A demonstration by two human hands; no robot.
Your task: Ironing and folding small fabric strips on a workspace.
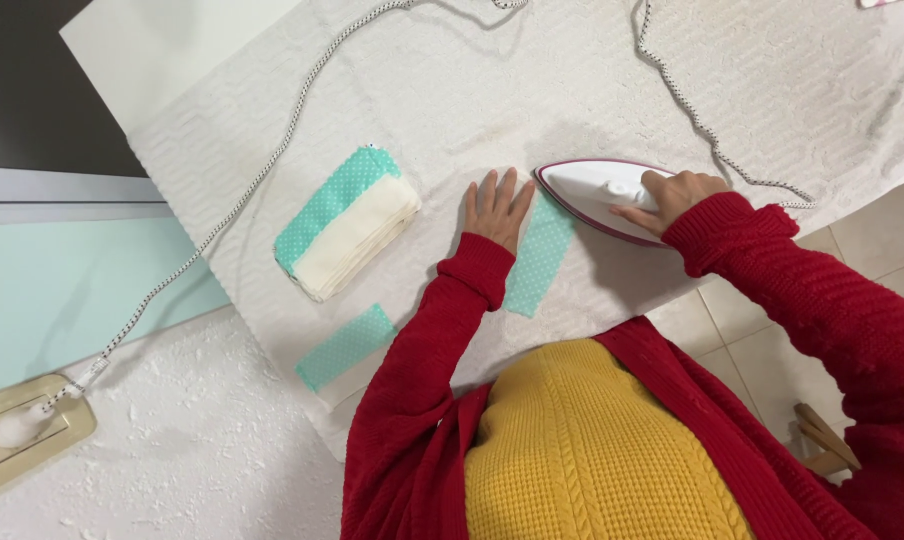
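Yellow knit and red sleeves fill the near edge of the view, and both arms reach out from them over a white towel point(672, 70) spread on the table. Taking the iron point(597, 195) as the landmark: it sits flat on the towel with its pointed tip toward the left hand, and its sole appears to rest on the far end of a mint dotted strip point(537, 260), which runs from under the tip back toward the body. The right hand point(677, 195) wraps the handle from the side away from the tip, fingers curled shut around it, wrist bent and forearm coming in at a slant. The left hand point(497, 208) lies palm down just beside the tip, fingers straight and slightly spread, pressing the towel at the strip's edge; I cannot tell whether it touches the strip itself. Farther from the iron, beyond the left hand, sits a stack point(357, 230) of folded mint and cream pieces, and nearer the body than that lies a second single strip point(345, 347). The iron's speckled cord point(272, 160) loops round the far side to a wall socket point(27, 430). The work looks to be pressing one strip flat, early in its length; I judge a next pass would call for keeping the cloth taut and the left fingertips well out of the tip's path.
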